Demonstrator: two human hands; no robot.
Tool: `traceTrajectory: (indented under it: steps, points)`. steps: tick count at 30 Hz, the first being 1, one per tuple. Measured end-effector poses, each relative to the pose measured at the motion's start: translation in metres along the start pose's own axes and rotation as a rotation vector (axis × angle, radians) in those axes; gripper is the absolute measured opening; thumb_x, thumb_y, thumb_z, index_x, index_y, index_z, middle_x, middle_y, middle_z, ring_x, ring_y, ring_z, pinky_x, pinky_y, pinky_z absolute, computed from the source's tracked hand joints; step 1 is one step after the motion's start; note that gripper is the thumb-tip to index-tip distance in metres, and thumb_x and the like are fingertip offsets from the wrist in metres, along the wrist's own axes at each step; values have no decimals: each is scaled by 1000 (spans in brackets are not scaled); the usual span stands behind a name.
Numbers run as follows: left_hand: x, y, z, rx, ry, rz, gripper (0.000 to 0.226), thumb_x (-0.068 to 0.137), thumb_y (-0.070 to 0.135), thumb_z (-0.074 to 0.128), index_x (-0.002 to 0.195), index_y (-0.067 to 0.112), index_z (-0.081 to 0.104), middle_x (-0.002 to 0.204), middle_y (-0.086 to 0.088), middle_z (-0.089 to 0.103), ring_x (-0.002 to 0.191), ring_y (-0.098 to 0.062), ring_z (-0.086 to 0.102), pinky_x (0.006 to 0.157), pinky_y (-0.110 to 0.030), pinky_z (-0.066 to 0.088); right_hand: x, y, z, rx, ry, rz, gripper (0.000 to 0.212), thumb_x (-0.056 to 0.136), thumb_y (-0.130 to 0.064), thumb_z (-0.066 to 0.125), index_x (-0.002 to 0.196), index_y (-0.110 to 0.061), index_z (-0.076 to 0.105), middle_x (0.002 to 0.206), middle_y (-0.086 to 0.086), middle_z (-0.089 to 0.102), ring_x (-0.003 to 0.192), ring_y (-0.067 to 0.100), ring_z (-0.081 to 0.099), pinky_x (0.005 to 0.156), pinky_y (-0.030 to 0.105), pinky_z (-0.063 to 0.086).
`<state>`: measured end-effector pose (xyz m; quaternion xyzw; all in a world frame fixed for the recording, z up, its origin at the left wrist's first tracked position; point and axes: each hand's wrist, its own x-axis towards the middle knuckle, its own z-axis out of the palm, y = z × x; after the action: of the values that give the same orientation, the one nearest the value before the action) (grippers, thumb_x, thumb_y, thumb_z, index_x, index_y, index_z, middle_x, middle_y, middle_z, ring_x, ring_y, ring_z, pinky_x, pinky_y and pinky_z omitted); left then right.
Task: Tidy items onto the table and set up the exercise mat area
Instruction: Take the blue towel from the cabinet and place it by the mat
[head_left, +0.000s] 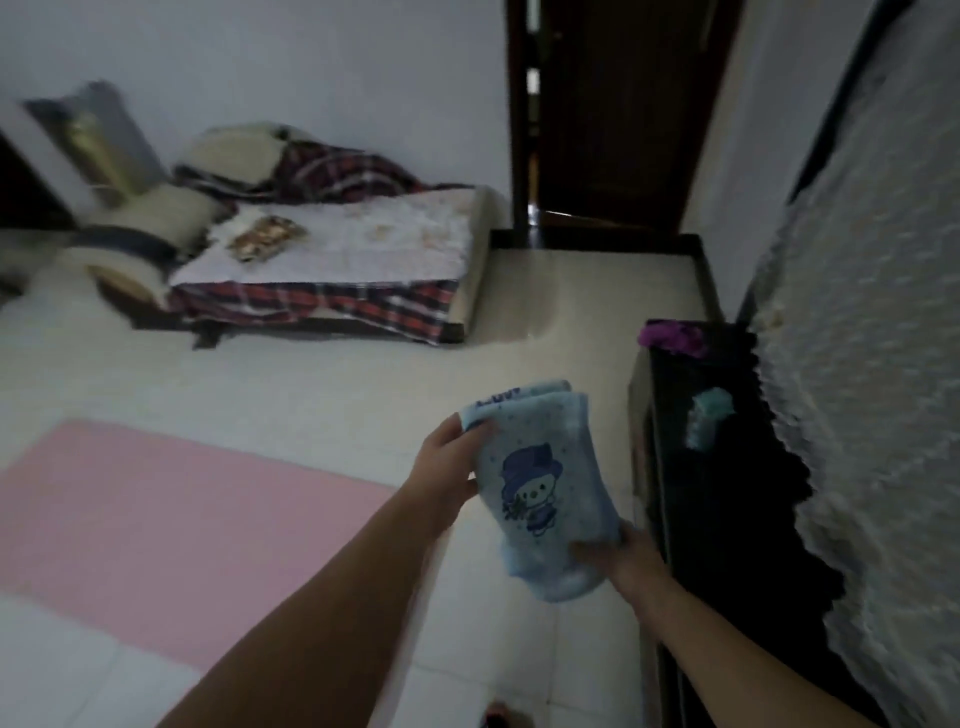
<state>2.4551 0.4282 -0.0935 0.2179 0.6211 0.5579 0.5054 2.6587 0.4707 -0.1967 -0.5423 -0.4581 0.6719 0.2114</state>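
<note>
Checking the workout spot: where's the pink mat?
Head view, lower left: the pink mat lies flat on the tiled floor, left of the left hand.

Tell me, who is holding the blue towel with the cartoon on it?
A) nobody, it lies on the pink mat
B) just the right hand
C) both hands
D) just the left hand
C: the left hand grips the upper end of the blue towel and the right hand pinches its lower end.
</note>
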Motion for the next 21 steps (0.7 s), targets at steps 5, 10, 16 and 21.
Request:
traceTrajectory:
  steps: [5, 10, 16, 21]
  points:
    - [-63, 22, -71, -5, 80, 84, 21, 97, 17, 53, 110, 22, 68, 104, -5, 71, 96, -25, 65, 90, -48, 52, -12, -64, 75, -189, -294, -171, 60, 65, -20, 89, 119, -11, 64, 113, 4, 72, 90, 14, 69, 60, 13, 52]
    - [-128, 30, -151, -1, 208, 169, 20, 98, 16, 51, 109, 21, 67, 104, -5, 69, 94, -24, 64, 87, -45, 52, -48, -119, 179, -129, -550, -263, 35, 86, 3, 65, 107, -25, 63, 100, -3, 70, 89, 10, 65, 61, 22, 52]
    - [-214, 13, -272, -39, 496, 220, 20, 96, 17, 55, 111, 18, 69, 108, -10, 71, 92, -25, 68, 81, -43, 57, -105, -110, 312, -233, -780, -311, 20, 89, 0, 63, 106, -8, 72, 99, 10, 75, 87, 21, 71, 70, 29, 58]
    - [-295, -23, -380, -111, 691, 224, 16, 93, 15, 60, 103, 20, 71, 102, -9, 72, 91, -28, 68, 82, -44, 58, -162, -64, 431, -356, -926, -316, 19, 89, -1, 67, 106, -6, 72, 96, 13, 76, 86, 24, 72, 69, 33, 58]
